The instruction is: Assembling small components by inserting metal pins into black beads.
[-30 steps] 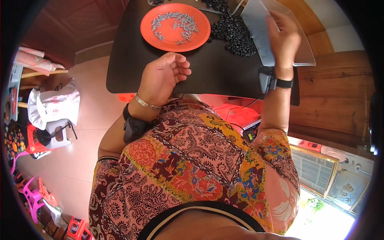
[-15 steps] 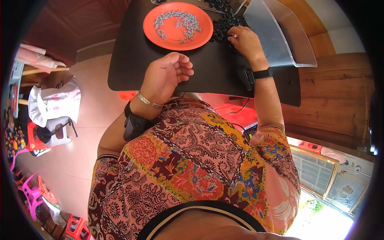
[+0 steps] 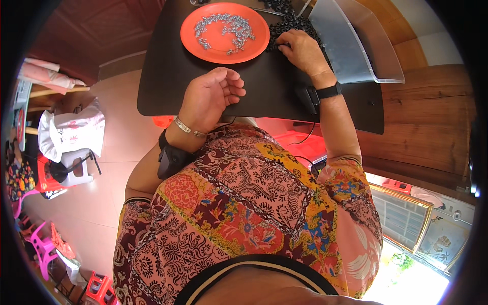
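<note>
Much seems left to us: small black ring-shaped pieces (image 3: 301, 24) lie heaped well back from the black worktop's (image 3: 168, 86) near edge; what's done, we cannot tell. Our empty left hand (image 3: 206, 99) lies half-curled, apart from our right hand (image 3: 305, 53), whose grip at the heap is hidden.

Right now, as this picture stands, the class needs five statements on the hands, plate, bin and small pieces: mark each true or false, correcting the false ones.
1. Small silvery pieces lie on the red-orange plate. True.
2. The translucent plastic bin stands left of the plate. False: it stands to the right.
3. The right hand is at the small black pieces. True.
4. The left hand lies flat on the plate. False: it is off the plate, fingers curled.
5. The silvery bracelet is on the right wrist. False: it is on the left.
</note>
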### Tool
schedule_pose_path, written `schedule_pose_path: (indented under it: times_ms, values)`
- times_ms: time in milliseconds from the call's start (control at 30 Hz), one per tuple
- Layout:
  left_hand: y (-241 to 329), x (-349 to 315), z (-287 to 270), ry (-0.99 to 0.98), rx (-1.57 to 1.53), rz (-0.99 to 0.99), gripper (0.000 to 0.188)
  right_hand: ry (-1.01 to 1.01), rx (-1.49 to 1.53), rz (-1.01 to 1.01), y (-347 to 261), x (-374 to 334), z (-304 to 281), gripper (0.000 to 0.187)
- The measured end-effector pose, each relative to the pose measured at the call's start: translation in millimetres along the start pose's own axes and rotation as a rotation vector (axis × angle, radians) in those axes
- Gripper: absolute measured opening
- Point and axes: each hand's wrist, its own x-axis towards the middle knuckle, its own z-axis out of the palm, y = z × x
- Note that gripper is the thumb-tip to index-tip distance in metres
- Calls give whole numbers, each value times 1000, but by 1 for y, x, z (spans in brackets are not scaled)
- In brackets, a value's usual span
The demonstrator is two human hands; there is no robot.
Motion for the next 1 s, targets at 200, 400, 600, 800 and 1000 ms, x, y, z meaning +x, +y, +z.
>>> schedule_pose_path:
  times_ms: [200, 400, 600, 800, 1000]
  values:
    - [0, 3, 0, 16, 5, 16, 23, 110, 238, 52, -10, -2, -13, 17]
    - [3, 8, 9, -57, 63, 51, 31, 10, 1138, 117, -83, -7, -47, 21]
    - [-2, 11, 4, -196, 18, 97, 35, 105, 1071, -86, -107, -9, -26, 23]
    - [0, 5, 11, -117, -5, 158, 31, 165, 989, -118, -113, -8, -15, 25]
    - [-3, 7, 0, -186, -80, 187, 29, 226, 871, -132, -118, -6, -21, 26]
